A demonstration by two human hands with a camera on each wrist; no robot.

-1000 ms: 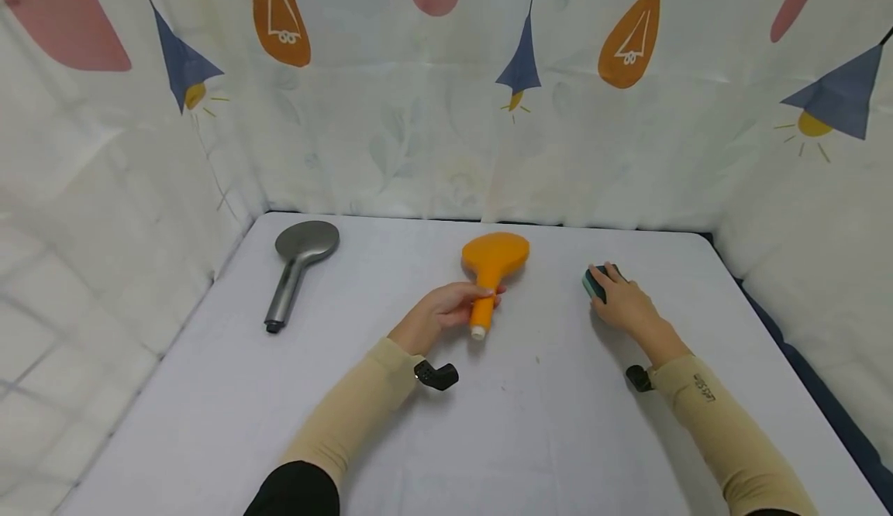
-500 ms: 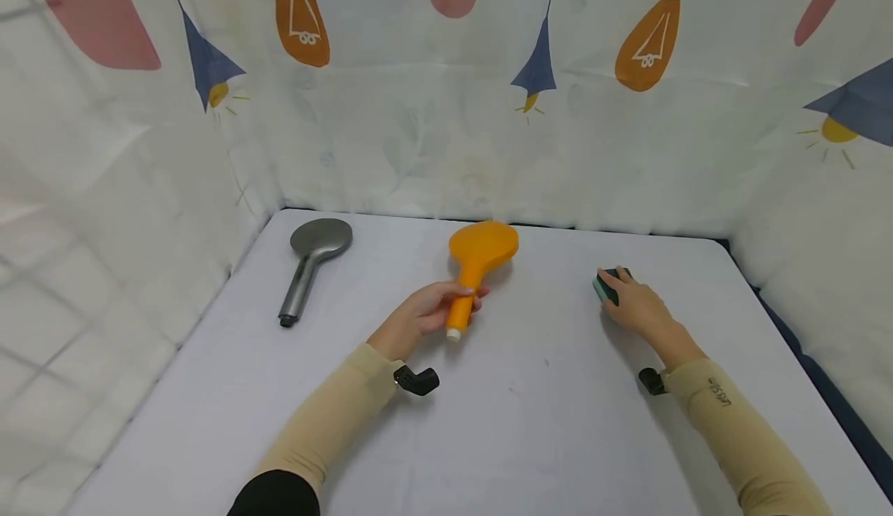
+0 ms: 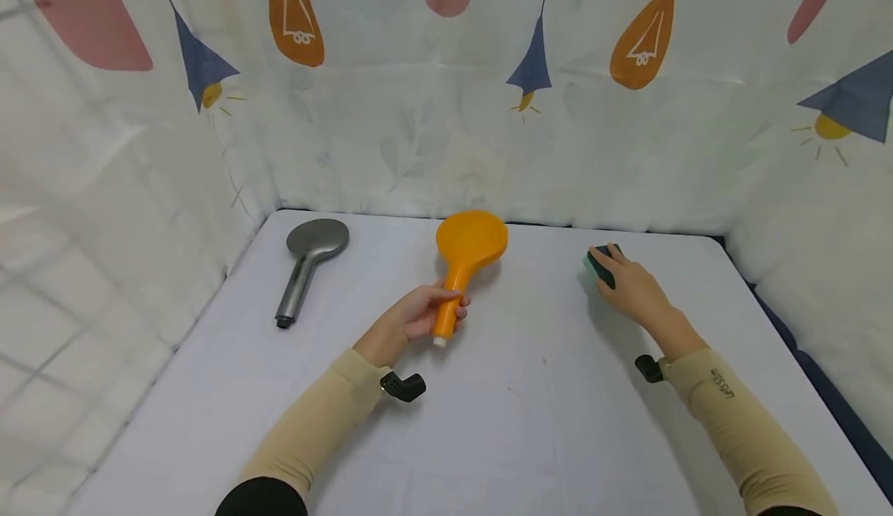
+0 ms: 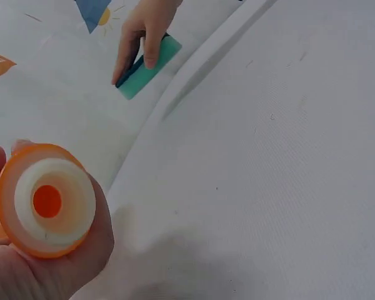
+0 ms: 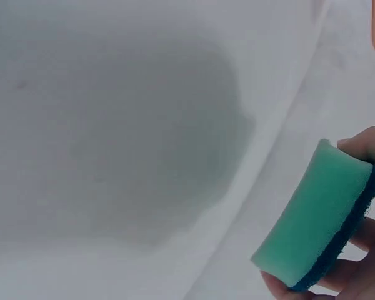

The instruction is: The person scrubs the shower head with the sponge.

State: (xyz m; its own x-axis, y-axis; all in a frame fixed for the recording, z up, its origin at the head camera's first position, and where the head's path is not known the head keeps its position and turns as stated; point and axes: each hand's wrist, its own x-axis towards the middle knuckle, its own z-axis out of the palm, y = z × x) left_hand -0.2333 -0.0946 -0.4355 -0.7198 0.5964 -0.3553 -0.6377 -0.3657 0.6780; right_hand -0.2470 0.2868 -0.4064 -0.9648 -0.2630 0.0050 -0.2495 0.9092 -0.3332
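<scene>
My left hand [image 3: 418,312] grips the handle of an orange shower head [image 3: 470,241], its round head pointing away from me. In the left wrist view the handle's hollow white end [image 4: 55,200] faces the camera, fingers wrapped round it. My right hand [image 3: 633,291] holds a sponge [image 3: 601,266] above the table at the right. The right wrist view shows its thick green foam [image 5: 315,215] and dark scouring layer, pinched at its ends between thumb and fingers. A grey shower head [image 3: 307,260] lies on the left of the table, with neither hand near it.
A white cloth covers the table [image 3: 488,438]. Pale curtains [image 3: 432,136] printed with lamps and bulbs hang behind the back edge and along both sides. Each wrist carries a small black camera [image 3: 403,387].
My left hand has shifted left with the orange shower head, whose round face has tilted more upright. The sponge has risen off the table in my right hand. The view has turned slightly.
</scene>
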